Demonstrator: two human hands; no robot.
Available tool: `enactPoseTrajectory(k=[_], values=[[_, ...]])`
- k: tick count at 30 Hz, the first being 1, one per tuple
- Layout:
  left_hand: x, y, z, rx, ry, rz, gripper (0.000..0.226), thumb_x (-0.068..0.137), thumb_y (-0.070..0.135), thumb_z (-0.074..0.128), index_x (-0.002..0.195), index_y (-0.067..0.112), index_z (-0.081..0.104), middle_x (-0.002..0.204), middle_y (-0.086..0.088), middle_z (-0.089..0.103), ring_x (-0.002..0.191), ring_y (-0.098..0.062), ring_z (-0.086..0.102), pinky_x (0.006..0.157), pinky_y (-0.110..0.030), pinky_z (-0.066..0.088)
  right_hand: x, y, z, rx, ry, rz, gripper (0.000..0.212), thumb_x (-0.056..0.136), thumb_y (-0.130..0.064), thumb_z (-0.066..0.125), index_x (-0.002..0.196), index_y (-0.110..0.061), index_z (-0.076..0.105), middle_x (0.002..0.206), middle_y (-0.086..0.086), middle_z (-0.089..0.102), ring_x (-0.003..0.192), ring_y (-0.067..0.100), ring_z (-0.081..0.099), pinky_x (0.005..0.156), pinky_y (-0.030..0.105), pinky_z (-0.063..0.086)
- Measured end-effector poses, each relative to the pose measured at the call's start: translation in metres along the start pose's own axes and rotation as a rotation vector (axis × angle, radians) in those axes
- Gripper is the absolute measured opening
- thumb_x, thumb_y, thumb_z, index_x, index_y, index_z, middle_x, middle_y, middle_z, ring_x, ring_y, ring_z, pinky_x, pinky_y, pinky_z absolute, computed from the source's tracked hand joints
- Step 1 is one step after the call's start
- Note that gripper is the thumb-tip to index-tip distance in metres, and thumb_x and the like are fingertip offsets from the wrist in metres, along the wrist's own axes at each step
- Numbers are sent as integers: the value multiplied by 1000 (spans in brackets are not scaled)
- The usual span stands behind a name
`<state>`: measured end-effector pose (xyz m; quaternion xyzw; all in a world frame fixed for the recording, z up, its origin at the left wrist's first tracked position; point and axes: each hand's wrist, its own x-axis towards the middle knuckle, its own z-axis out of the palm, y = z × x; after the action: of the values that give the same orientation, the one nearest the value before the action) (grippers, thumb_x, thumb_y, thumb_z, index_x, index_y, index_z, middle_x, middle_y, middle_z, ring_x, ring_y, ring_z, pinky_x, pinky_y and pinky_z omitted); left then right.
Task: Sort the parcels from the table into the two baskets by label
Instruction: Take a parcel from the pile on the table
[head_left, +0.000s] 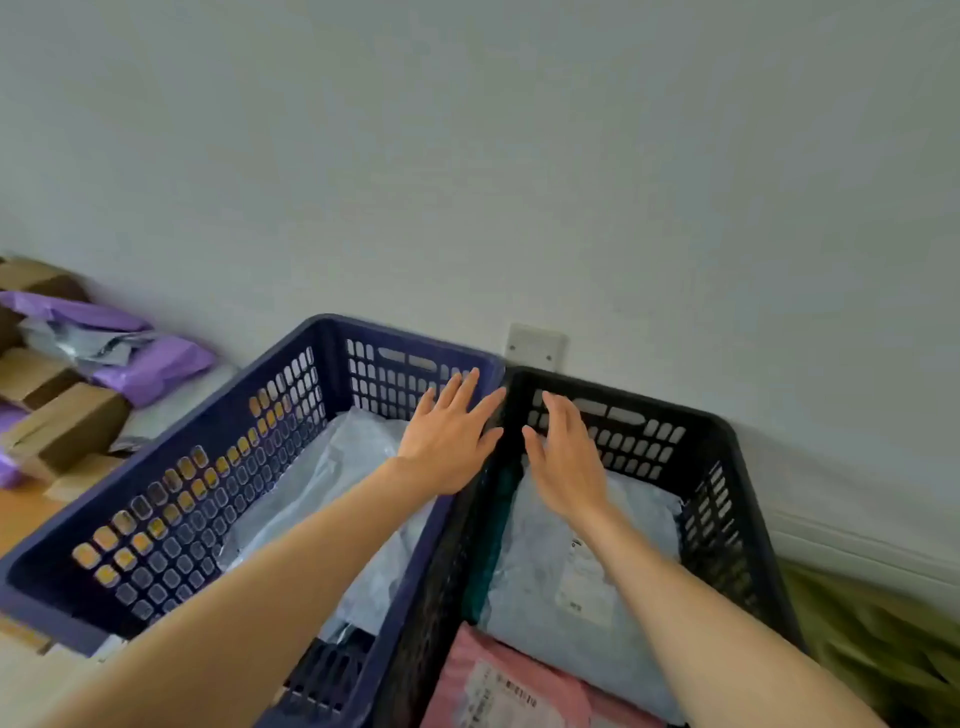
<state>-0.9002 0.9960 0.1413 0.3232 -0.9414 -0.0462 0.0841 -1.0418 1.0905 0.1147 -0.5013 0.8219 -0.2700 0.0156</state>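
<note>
1. Against the pale wall (467, 156), two baskets stand side by side with their long walls touching: blue basket (330, 358) on the left, black basket (730, 436) on the right.
2. Left hand (452, 441): held over the far right part of the blue basket, palm down. Fingers straight and spread, grip empty. Fingertips lie at the shared wall of the two baskets; contact with the rim cannot be told.
3. Right hand (566, 457): held over the far left part of the black basket, palm turned toward the left hand. Fingers lightly bent, grip empty, nothing pinched.
4. Both hands are near each other, apart, with the shared basket wall between them.
5. Blue basket contents: a grey parcel (332, 467) lying flat on the bottom, partly hidden by the left forearm.
6. Black basket contents: a grey-blue parcel (545, 597) with a white label facing up, lying at the far end; a pink parcel (467, 675) with a barcode label at the near end, its far edge under the grey-blue one. A dark green item (493, 530) stands along the left wall; what it is cannot be told.
7. Unsorted parcels, far left on the counter (21, 519): purple mailers (156, 364), a silver mailer (78, 348) and cardboard boxes (72, 426), heaped together.
8. Labels are too blurred to read.
</note>
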Motion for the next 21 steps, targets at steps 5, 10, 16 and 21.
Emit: enactPoseTrajectory(k=[5,10,16,21], values=[[-54,-65,-42,11,35,-54,56,104,46,23,155,30,6,163,-4,-6,150,-23,-6,121,-44,5,-8,-84,12,44,26,-64,54,103,-34,40,150,-14,24,157,4,26,140,23,33,110,39,35],[-120,-134,-68,-1,74,-139,56,104,46,25,154,31,7,163,-5,-3,150,-24,-3,121,-44,6,-23,-168,42,102,9,-140,53,103,-34,39,150,-14,25,156,4,27,142,21,29,112,40,32],[-196,-221,-92,46,105,-235,54,103,47,25,154,32,12,163,-6,3,150,-25,4,121,-44,9,-42,-269,89,170,-12,-259,54,102,-35,38,148,-9,28,152,7,32,137,23,36,108,41,38],[-256,-289,-107,83,113,-349,56,102,50,25,153,34,9,163,-5,2,150,-25,3,121,-45,10,-49,-349,133,189,-62,-336,51,103,-32,39,147,-9,29,150,7,34,136,23,38,105,38,37]])
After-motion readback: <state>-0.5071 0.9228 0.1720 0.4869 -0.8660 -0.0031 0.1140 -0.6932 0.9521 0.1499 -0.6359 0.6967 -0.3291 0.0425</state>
